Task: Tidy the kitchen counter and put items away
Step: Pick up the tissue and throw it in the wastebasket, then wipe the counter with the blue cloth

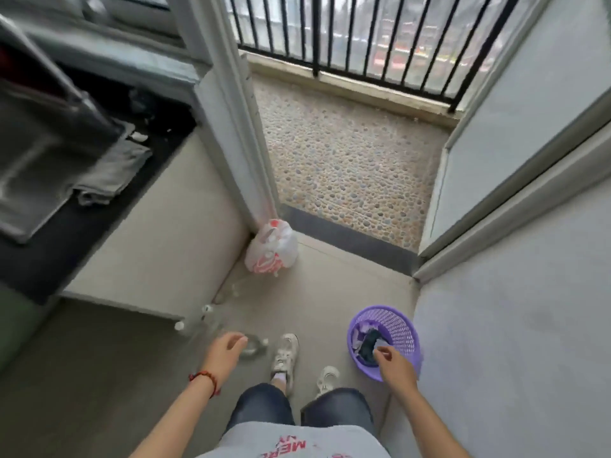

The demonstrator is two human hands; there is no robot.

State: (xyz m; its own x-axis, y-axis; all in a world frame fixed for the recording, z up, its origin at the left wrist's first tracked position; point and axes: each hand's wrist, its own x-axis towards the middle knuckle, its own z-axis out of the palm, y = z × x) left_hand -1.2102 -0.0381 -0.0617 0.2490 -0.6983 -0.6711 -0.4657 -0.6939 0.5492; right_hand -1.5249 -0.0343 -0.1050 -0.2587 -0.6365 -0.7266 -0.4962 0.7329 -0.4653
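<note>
I stand on the kitchen floor looking down. A purple mesh basket (pixel 398 317) sits on the floor by the right wall, with dark and pale scraps inside. My right hand (pixel 395 363) hovers over its near rim, fingers curled downward next to a pale scrap; whether they pinch it is unclear. My left hand (pixel 228 348) hangs loosely curled and holds nothing, above a clear plastic bottle (pixel 253 348) lying on the floor. The dark kitchen counter (pixel 43 259) is at the left, with a steel sink (pixel 29 166) and a folded grey cloth (pixel 114 173).
More clear bottles (pixel 198 322) lie along the cabinet base. A tied white and red plastic bag (pixel 271 247) sits by the door frame. Ahead, an open doorway leads to a pebble-floored balcony (pixel 347 160) with a black railing (pixel 363 38). The door (pixel 515 180) stands at the right.
</note>
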